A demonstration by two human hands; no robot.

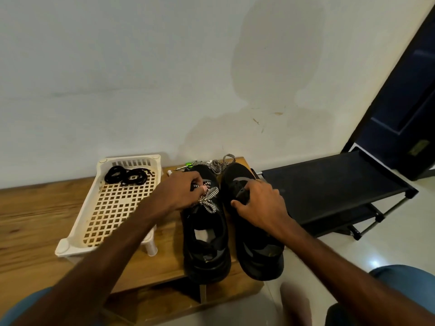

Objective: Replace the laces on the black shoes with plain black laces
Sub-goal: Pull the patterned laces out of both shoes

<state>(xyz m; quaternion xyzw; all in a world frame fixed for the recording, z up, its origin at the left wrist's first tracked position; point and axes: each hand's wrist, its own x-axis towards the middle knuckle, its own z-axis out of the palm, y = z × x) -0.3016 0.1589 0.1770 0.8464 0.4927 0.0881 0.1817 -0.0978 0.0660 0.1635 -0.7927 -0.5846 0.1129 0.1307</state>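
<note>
Hands both down on the pair, and both are busy. The left hand (181, 191) comes in from the lower left, its forearm running on a diagonal over the near corner of the tray (131, 164). Its knuckles are up and its fingers are curled tight, pinching the black-and-white patterned lace (210, 196) where it is threaded across the left shoe (204, 231). A bunch of that lace spills out just beside the fingertips, over the tongue.

The right hand (259, 203) reaches in from the lower right with the wrist straight. Its fingers are hooked over the top of the right shoe (261, 250) around the tongue, and the thumb is tucked against the inner side. It has a firm grip on the upper.

The two black shoes stand side by side, nearly touching, at the right end of the wooden tabletop (35, 220). Their toes point to the wall (141, 78) and their heels sit at the near edge.

A loose patterned lace (217, 164) lies draped over and between the toes. A small green object (188, 164) lies just beyond the left toe, too small to make out.

The plain black laces (128, 176) sit coiled in the far end of the white perforated tray, left of the shoes and well apart from both hands. A black shoe rack (329, 184) stands on the floor to the right of the tabletop.
</note>
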